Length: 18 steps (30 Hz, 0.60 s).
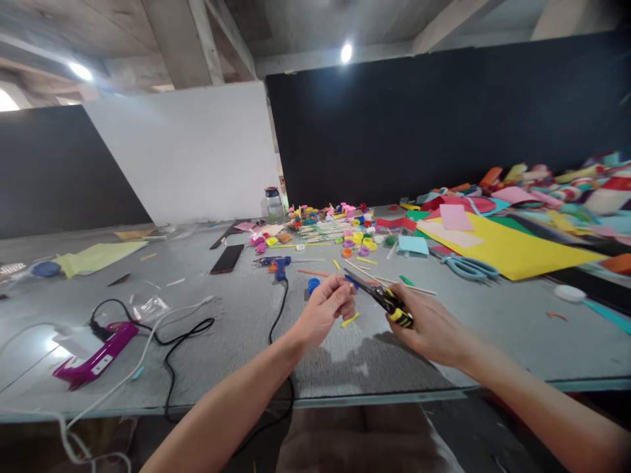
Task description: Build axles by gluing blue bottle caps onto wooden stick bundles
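Note:
My right hand (426, 325) is wrapped round the black and yellow handles of long-nosed pliers (377, 292). Their dark jaws point up and to the left, passing close by my left fingertips. My left hand (331, 303) is closed in a pinch; a bit of blue shows beside its fingers, but what it holds is too small to make out. A blue bottle cap (313, 285) lies just left of that hand. Below the fingers rests a short yellow strip (350, 320), and an orange stick (320, 272) lies behind them.
A blue glue gun (280, 265) trails a black cable toward the table's front edge. Further left are a phone (227, 259) and a purple power strip (98, 355). Scissors (470, 268) and yellow card (513, 246) lie right. Colourful caps (363, 251) and a bottle (273, 202) stand behind.

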Tool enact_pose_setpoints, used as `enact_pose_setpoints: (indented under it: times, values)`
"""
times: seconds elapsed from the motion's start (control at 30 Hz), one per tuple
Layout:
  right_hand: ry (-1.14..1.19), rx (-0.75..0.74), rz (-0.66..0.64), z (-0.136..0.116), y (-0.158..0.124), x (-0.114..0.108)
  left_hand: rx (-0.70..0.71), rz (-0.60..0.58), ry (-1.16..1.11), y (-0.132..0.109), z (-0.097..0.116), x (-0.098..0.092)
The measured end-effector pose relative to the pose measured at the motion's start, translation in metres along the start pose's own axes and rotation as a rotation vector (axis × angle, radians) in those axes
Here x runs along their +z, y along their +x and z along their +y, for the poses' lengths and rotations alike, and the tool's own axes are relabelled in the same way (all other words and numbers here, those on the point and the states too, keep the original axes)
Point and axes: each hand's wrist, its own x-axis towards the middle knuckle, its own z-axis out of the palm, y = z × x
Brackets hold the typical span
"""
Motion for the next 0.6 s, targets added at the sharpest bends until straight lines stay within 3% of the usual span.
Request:
enact_pose_setpoints:
  times: [0.6]
  values:
    - [-0.074,-0.062,-0.01,-0.0074,0.0031,-0.01,0.018,-0.048,0.027,0.0015,0.0034,-0.0003]
